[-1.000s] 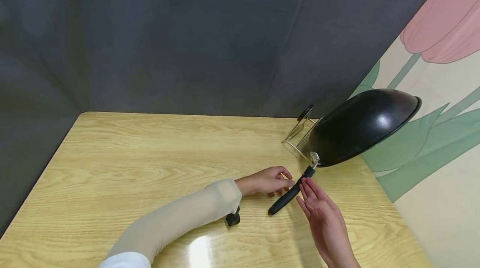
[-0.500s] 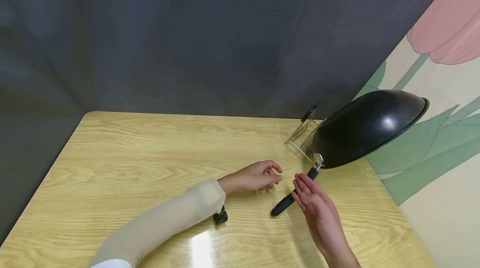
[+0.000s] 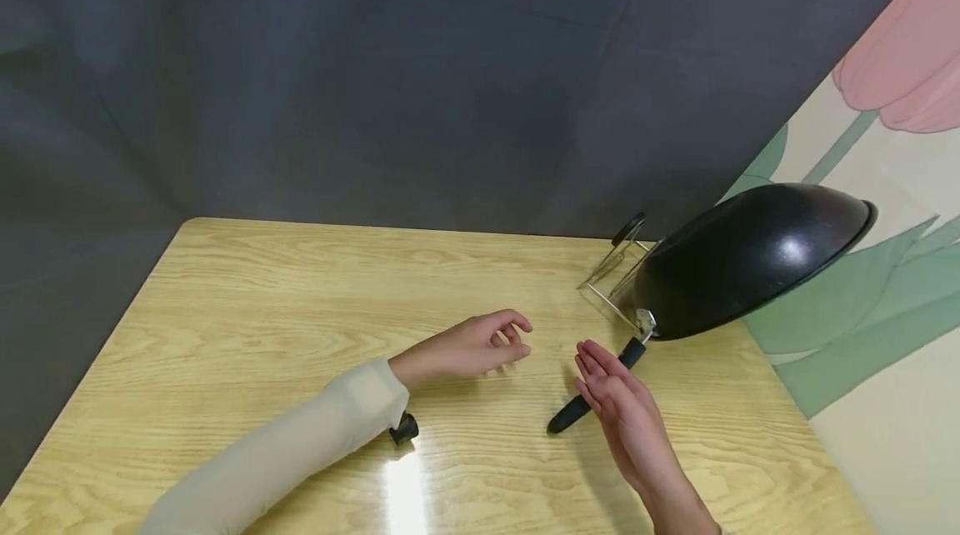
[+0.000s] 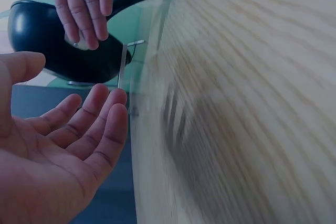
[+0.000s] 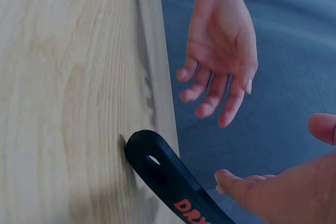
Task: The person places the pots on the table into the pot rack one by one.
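A black wok (image 3: 750, 260) leans on its side at the right of the table, its rounded underside towards me. Its black handle (image 3: 568, 417) slants down to the tabletop; red letters show on the handle (image 5: 170, 177) in the right wrist view. My right hand (image 3: 628, 414) is beside the handle, overlapping it in the head view, fingers straight and together, palm turned left. Left of the handle, my left hand (image 3: 472, 345) hovers above the wood with loosely bent fingers and nothing in them. In the left wrist view its palm (image 4: 47, 171) faces the right hand (image 4: 84, 3).
A wire rack (image 3: 609, 303) with a black-tipped loop (image 3: 628, 229) stands against the wok's left side. Behind the wooden table (image 3: 300, 302) hangs a dark curtain (image 3: 412, 85). A wall with a tulip picture (image 3: 900, 285) borders the right. A black wrist device (image 3: 404, 428) sits under the left sleeve.
My left hand has moved left, away from the handle. The right hand stays near the handle, shifted slightly left. The whole scene slides a little to the right as the head view turns.
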The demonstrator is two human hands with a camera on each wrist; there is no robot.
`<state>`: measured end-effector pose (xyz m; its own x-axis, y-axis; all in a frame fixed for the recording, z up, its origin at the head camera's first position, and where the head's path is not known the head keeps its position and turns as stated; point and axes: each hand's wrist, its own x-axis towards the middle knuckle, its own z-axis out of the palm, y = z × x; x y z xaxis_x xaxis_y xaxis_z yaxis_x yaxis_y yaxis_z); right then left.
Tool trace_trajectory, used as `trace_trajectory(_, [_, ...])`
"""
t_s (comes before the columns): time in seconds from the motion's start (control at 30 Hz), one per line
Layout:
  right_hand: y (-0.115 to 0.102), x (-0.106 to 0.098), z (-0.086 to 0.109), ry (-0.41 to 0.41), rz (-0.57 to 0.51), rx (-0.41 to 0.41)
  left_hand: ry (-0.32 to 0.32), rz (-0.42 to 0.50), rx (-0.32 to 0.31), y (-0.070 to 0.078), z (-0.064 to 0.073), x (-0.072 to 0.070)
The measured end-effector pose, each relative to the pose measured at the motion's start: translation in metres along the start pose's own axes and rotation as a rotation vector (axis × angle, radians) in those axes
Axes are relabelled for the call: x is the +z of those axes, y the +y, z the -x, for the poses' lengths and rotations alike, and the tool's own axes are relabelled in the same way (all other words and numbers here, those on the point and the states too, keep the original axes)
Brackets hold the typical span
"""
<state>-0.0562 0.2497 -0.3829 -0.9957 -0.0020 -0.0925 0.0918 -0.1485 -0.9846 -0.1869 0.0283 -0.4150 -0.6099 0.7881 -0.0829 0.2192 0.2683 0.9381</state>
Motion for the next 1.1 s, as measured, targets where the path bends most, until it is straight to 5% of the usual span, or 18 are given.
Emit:
trace_trajectory(0.2, [0.002,0.002,-0.007,-0.017,0.013,0.017,0.024,-0.117,0.033,-0.001,0.017,-0.011])
trace_trajectory(0.47, [0.004,0.004,-0.019,-0.076,0.104,0.047,0.061,-0.413,0.089,0.001,0.042,-0.020])
trace_trajectory(0.63, [0.008,0.004,-0.023,-0.155,0.245,0.076,0.066,-0.477,0.095,-0.002,0.054,-0.024])
trace_trajectory(0.83, [0.010,0.006,-0.027,-0.191,0.375,0.047,0.097,-0.655,0.145,-0.003,0.064,-0.027])
trace_trajectory(1.1, [0.012,0.014,-0.031,-0.242,0.660,-0.086,0.135,-0.873,0.161,-0.004,0.073,-0.029])
